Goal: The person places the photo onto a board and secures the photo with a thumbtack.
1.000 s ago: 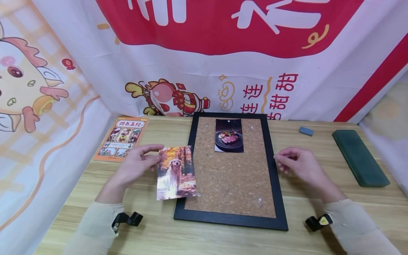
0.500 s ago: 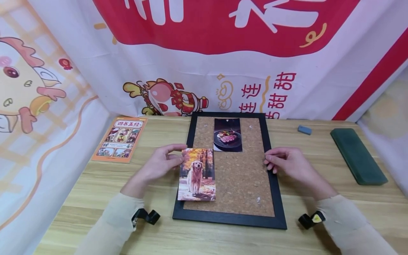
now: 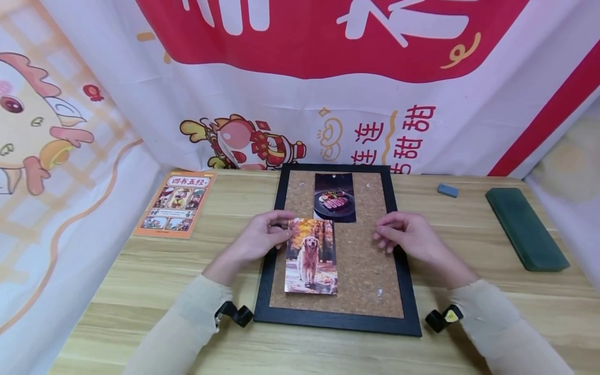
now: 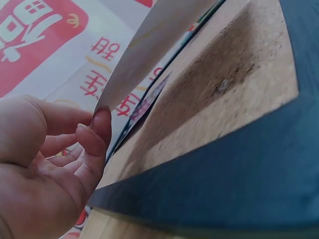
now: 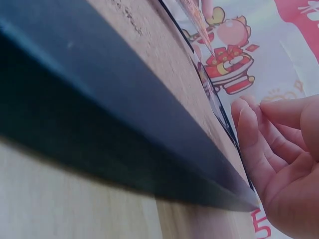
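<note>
My left hand [image 3: 262, 237] pinches the upper left edge of a photo print of a golden retriever [image 3: 310, 260]. The print is over the left half of a black-framed cork board [image 3: 363, 260]. In the left wrist view the print's pale back [image 4: 154, 40] stands tilted away from the cork. My right hand [image 3: 405, 234] hovers at the board's right side, thumb and forefinger tips together. Whether something tiny sits between them is hidden. A photo of sliced meat on a plate [image 3: 335, 200] is pinned at the board's top middle.
Small clear pins, one of them a pin [image 3: 380, 295] at lower right, stick in the cork. An orange comic-style booklet [image 3: 175, 205] lies at left. A blue eraser [image 3: 448, 190] and a dark green block [image 3: 527, 229] lie at right. Printed cloth [image 3: 281, 94] hangs behind.
My left hand has carried the dog photo rightward from the board's left edge to over the cork. My right hand has moved left, from beside the frame to over it.
</note>
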`<state>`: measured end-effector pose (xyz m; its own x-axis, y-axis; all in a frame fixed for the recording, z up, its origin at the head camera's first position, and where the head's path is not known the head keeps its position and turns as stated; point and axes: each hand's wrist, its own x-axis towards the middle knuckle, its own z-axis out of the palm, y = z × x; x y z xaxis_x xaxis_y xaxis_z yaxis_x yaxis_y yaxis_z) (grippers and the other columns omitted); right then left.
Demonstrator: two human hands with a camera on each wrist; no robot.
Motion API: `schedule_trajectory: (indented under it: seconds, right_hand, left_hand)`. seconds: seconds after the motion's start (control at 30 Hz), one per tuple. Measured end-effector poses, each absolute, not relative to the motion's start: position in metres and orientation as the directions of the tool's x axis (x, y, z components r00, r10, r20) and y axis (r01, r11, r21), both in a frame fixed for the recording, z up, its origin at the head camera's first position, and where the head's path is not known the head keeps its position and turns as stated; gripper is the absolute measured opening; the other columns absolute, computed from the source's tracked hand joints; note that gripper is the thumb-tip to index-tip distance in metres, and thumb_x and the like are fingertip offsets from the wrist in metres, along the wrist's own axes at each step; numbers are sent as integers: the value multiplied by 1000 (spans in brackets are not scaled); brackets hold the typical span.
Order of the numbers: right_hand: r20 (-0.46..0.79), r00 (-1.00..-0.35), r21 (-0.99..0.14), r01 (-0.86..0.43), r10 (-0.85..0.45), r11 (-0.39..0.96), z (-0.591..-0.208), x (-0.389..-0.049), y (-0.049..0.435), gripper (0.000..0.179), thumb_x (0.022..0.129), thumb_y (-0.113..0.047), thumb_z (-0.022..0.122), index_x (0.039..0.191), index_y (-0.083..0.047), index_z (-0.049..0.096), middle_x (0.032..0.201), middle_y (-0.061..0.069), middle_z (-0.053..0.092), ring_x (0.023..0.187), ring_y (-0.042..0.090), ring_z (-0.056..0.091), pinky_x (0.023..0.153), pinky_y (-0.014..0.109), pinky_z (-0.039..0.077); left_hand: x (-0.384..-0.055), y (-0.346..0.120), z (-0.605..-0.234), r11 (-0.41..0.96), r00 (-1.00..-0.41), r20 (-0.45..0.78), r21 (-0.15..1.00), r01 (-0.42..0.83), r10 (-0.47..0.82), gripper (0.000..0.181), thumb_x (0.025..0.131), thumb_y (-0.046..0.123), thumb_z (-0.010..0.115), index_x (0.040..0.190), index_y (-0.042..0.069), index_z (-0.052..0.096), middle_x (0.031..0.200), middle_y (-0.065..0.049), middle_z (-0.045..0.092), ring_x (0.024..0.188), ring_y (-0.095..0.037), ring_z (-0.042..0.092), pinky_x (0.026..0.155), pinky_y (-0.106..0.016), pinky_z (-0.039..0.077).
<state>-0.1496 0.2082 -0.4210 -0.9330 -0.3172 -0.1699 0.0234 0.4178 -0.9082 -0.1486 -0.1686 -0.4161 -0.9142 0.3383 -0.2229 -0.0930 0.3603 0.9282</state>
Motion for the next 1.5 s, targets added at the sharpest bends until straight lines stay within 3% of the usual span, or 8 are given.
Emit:
schedule_trajectory:
  seconds: [0.13, 0.37, 0.73, 1.5]
  right_hand:
    - [-191, -930, -903, 42, -313, 428, -420, -152, 199, 22, 110, -12, 63, 123, 4, 70, 102, 18, 80, 80, 23, 76, 70, 36, 66]
    - [-223, -914, -920, 82, -339, 383, -421, -155, 184, 24, 108, -9, 64, 125, 8, 68, 103, 20, 80, 80, 20, 77, 69, 35, 66]
    - [-239, -895, -927, 96, -375, 362, -424, -161, 166, 22, 108, -5, 62, 125, 8, 69, 102, 20, 81, 82, 22, 78, 73, 37, 67]
    - [-386, -850, -910, 285, -359, 302, -430, -179, 127, 18, 107, 0, 62, 120, 11, 67, 95, 18, 81, 72, 16, 76, 69, 33, 66]
  left_hand:
    - [-149, -159, -417, 349, -907, -217, 933, -84, 361, 39, 105, 5, 67, 144, 5, 63, 127, -18, 75, 89, -13, 73, 72, -28, 59]
    - [-152, -142, -423, 351, -901, -216, 933, -77, 377, 32, 104, 4, 68, 136, 2, 68, 119, -18, 76, 74, -14, 66, 63, -27, 55]
    - [-154, -128, -426, 365, -897, -215, 929, -66, 386, 30, 104, 4, 69, 134, -2, 68, 116, -19, 78, 73, -12, 67, 64, -26, 56]
    - [-162, -110, -425, 605, -884, -181, 785, 133, 430, 24, 106, 12, 68, 128, 3, 72, 95, -5, 75, 73, -10, 66, 65, -25, 52]
